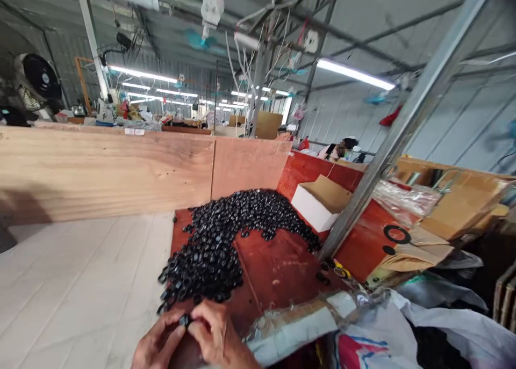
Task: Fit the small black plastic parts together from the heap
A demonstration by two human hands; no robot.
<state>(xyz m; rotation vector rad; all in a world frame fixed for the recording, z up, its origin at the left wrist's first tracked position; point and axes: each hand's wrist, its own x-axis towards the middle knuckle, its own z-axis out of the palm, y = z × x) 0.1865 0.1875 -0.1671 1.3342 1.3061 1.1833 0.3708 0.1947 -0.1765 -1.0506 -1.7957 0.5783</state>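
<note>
A large heap of small black ring-shaped parts [226, 234] lies on a red-brown board [278, 267] in front of me. At the bottom edge, my left hand [155, 345] and my right hand [213, 334] meet just below the heap. Their fingertips pinch one small black part [185, 320] between them. Both hands are closed round it, and only the fingers and part of each palm show.
A white tiled surface [76, 283] lies to the left, backed by a wooden partition [105, 170]. A slanted metal post [399, 127] rises at the right beside an open cardboard box [320, 202]. Plastic bags and cartons [403, 326] crowd the lower right. A person sits far back.
</note>
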